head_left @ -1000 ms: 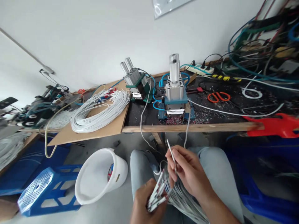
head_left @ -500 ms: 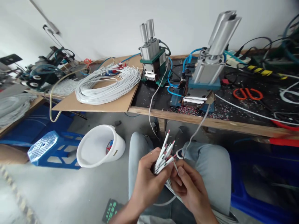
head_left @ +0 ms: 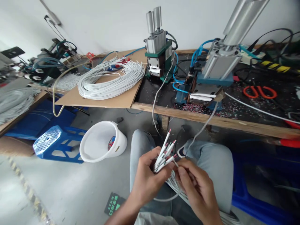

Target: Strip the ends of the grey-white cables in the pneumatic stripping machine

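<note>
My left hand (head_left: 146,179) is closed around a small bunch of white wires (head_left: 165,153) whose red-tipped ends fan upward over my lap. My right hand (head_left: 195,187) sits just right of the bunch, fingers pinched on a single white wire end close to the others. More white wire (head_left: 180,192) trails from both hands down across my thighs. A larger coil of white wires (head_left: 112,81) lies on a cardboard sheet (head_left: 122,100) on the bench ahead.
Two pneumatic presses stand on the wooden bench: a green one (head_left: 159,56) and a blue-based one (head_left: 215,75). Orange scissors (head_left: 259,91) lie at right. A white bucket (head_left: 103,145) and a blue stool (head_left: 57,147) sit on the floor at left.
The view swung down and left. The bunch in my left hand rose and turned upright. My right hand dropped from holding a wire high to pinching one beside the bunch.
</note>
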Demonstrator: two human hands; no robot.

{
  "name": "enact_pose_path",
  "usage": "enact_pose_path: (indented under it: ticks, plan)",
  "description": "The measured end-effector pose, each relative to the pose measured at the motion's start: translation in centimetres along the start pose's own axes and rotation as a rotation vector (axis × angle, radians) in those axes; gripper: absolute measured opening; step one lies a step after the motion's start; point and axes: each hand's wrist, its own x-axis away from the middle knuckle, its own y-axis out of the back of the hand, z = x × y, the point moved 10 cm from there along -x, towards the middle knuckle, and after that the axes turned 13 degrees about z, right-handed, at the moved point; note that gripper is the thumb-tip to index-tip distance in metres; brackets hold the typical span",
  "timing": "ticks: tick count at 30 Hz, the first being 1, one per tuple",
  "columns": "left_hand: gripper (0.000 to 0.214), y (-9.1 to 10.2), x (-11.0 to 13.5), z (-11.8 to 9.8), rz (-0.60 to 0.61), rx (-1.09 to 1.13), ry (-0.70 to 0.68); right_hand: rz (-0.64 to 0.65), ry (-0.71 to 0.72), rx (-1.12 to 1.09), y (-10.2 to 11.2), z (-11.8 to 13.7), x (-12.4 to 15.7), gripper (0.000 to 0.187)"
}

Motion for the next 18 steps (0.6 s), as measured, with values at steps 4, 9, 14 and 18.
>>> enact_pose_path:
  ticks: [4, 9, 14, 18]
  plan:
    - [0.017, 0.3, 0.0, -0.2, -0.024, -0.022, -0.012, -0.114, 0.143, 0.325, 0.5, 3.0, 0.3, 0.009]
    - [0.014, 0.4, 0.1, -0.1, -0.059, -0.072, 0.016, -0.196, 0.254, 0.533, -0.4, 4.5, 1.0, 0.009]
    - [0.015, 0.4, 0.4, -0.1, -0.106, -0.098, 0.023, -0.307, 0.348, 0.726, -0.9, 5.2, 1.7, 0.012]
    - [0.017, 0.4, 0.4, 0.1, -0.109, -0.088, 0.017, -0.315, 0.35, 0.77, -1.2, 5.1, 1.6, 0.012]
